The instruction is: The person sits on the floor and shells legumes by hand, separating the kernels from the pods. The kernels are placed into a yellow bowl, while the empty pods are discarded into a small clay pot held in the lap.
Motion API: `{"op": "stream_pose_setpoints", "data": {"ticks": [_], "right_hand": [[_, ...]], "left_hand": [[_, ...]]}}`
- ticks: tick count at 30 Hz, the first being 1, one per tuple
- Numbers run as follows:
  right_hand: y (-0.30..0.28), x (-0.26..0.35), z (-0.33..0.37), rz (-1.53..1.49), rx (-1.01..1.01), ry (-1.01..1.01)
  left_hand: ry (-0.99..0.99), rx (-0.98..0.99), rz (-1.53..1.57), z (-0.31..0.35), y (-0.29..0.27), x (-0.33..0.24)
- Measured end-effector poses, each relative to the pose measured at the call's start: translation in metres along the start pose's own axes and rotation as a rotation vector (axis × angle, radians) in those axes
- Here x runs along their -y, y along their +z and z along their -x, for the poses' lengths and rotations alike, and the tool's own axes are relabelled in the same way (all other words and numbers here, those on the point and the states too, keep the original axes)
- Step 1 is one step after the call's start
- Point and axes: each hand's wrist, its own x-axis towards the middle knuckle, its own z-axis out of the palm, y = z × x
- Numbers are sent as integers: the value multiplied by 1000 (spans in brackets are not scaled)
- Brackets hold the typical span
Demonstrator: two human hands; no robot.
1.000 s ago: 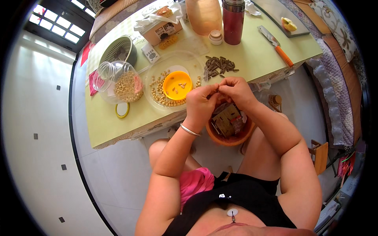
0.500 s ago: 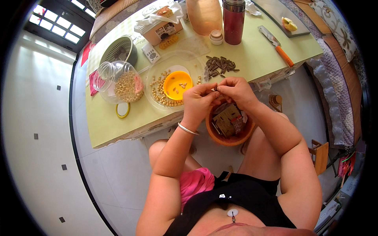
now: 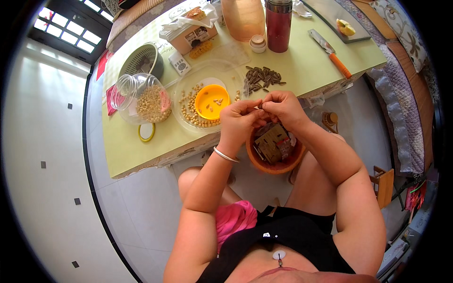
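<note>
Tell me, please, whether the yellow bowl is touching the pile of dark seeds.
Apart: the head view shows a strip of the clear tray between the yellow bowl and the pile of dark seeds.

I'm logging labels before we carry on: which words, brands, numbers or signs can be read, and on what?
No text can be read reliably here.
Tan box: dark printed panel, too small to read.
Small white device: dark marks, too small.
Clear jar: pink patch, no legible wording.
Red wrapper in the orange bucket: blurred.
Black top: small white mark, unreadable.
</note>
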Motion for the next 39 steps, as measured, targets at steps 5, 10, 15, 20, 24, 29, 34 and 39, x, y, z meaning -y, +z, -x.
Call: {"op": "stream_pose_setpoints", "data": {"ticks": [5, 10, 15, 20, 24, 29, 34, 39], "right_hand": [[3, 1, 1, -32, -11, -21], [3, 1, 2, -23, -16, -47], [1, 0, 1, -23, 13, -24], [-1, -5, -1, -107, 59, 16], [0, -7, -2, -176, 71, 30], [-3, -9, -2, -313, 134, 77], [0, 2, 0, -238, 147, 137], [-17, 21, 3, 396, 387, 34]], "left_hand": [[-119, 17, 143, -4, -7, -2], [-108, 20, 168, -4, -7, -3], [-66, -10, 104, -2, -2, -7], [94, -65, -68, 1, 2, -2], [319, -114, -272, 2, 7, 3], [413, -117, -347, 6, 11, -1], [510, -184, -576, 4, -1, 2], [522, -344, -878, -7, -43, -27]]}}
